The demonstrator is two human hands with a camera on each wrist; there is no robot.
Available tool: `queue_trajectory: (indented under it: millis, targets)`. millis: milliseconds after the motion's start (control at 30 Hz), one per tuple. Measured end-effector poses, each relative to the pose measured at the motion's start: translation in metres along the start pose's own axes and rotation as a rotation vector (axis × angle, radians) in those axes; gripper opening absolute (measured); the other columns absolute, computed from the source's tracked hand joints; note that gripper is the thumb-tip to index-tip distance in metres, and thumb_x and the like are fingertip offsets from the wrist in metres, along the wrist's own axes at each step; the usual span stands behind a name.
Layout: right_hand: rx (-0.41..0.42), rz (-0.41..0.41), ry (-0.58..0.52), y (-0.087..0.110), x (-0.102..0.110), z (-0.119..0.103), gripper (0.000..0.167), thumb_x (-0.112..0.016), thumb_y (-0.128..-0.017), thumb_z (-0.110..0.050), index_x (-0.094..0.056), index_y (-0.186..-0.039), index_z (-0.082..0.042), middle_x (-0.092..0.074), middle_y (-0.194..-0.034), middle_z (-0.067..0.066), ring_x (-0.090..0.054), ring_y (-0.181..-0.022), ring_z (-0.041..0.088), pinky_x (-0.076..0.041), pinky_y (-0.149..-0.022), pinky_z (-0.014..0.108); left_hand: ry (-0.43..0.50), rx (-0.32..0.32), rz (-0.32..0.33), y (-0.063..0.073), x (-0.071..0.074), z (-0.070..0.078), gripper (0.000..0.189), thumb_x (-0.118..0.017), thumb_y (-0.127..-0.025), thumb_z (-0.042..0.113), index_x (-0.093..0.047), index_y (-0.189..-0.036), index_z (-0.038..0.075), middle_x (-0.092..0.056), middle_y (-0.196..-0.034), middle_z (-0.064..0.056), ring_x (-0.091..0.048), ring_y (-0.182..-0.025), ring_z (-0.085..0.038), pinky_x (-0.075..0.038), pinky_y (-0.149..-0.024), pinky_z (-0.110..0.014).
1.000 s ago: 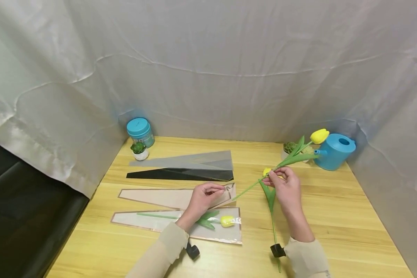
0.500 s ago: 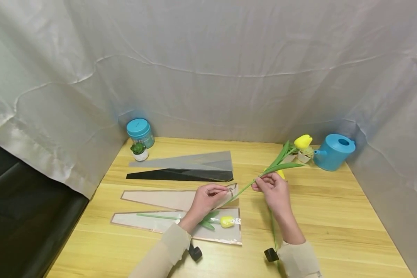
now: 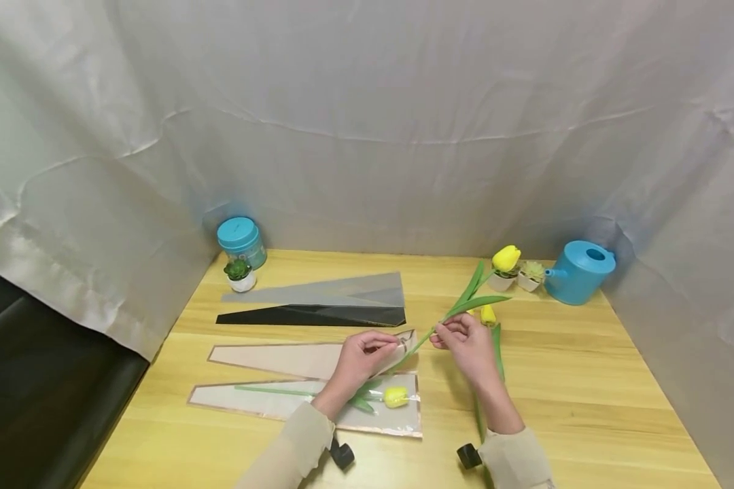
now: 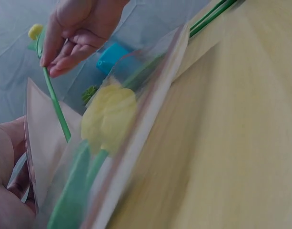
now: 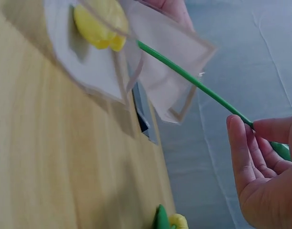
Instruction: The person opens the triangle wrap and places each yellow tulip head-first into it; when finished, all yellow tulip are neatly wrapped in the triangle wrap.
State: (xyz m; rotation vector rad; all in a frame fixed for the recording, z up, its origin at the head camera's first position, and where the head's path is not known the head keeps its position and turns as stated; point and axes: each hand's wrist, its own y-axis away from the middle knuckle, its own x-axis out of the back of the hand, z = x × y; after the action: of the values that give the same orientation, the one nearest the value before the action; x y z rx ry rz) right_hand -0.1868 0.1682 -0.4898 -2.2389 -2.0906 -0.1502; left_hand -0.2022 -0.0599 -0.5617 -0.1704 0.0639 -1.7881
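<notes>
My right hand [image 3: 467, 350] pinches the green stem of a yellow tulip [image 3: 506, 258] between thumb and fingers, the bloom pointing away to the back right. The stem's lower end reaches into the mouth of a flat, clear-fronted flower sleeve [image 3: 269, 355] with a brownish edge. At that mouth my left hand [image 3: 361, 360] holds the sleeve's edge, which stands raised and parted in the right wrist view. Just in front lies a second sleeve [image 3: 397, 424] with a yellow tulip [image 3: 395, 397] inside it. My left forearm hides part of both sleeves.
Behind lie a black sleeve [image 3: 330, 316] and a grey sleeve [image 3: 355, 285]. More yellow tulips [image 3: 488, 315] lie under my right arm. Along the back stand a blue-lidded jar [image 3: 240, 234], a potted succulent [image 3: 238, 269], small pots [image 3: 531, 275] and a blue watering can [image 3: 578, 272].
My right hand has moved left and nearer with the tulip, and its stem end has slid into the sleeve's mouth. My left hand keeps its hold on the sleeve.
</notes>
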Motion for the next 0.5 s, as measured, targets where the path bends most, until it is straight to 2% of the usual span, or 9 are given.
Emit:
queue_trajectory:
  millis: [167,500]
  targets:
    - [-0.044,-0.009,-0.017,-0.0016,-0.0068,0.0049,0.019,-0.067,-0.1,-0.003,-0.059,-0.112,0.011,-0.073,-0.1,0.025,-0.076,-0.078,0.015,-0.063,-0.075,0.028,-0.035,0.013,0.0,0.0031,-0.0007,0.0011,0.015,-0.079,-0.093,0.021,-0.082,-0.106,0.014,-0.081,-0.106,-0.002,-0.074,-0.097,-0.006,-0.056,-0.086,-0.021]
    - [-0.028,0.002,-0.034,-0.0019,-0.0092,0.0025,0.021,-0.068,-0.1,-0.004,-0.059,-0.112,0.01,-0.073,-0.102,0.027,-0.076,-0.077,0.014,-0.063,-0.076,0.028,0.004,-0.02,-0.019,-0.0009,-0.0043,0.0001,0.018,-0.079,-0.093,0.019,-0.081,-0.109,0.011,-0.081,-0.105,-0.007,-0.076,-0.094,-0.007,-0.058,-0.086,-0.021]
